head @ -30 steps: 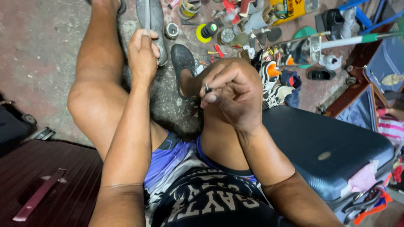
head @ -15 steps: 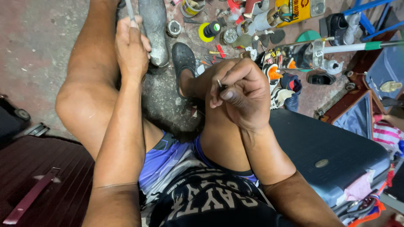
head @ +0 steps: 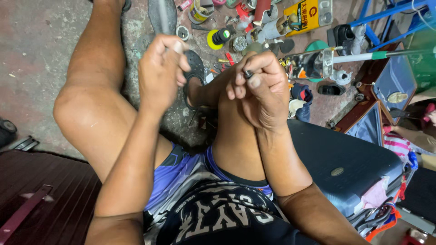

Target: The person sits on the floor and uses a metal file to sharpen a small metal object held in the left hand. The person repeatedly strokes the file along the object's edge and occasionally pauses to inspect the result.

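Hands above knees: left hand (head: pixel 160 72) fisted, right hand (head: pixel 258 88) pinching small dark piece (head: pixel 247 73); tool clutter (head: pixel 254 31) beyond.

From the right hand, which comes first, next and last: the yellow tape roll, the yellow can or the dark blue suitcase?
From the right hand:
1. Yellow tape roll, just above-left on the floor.
2. Yellow can, top, farther up-right.
3. Dark blue suitcase, below-right.

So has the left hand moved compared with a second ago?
Yes. The left hand has come back toward the body, away from the grey shoe sole on the ground.
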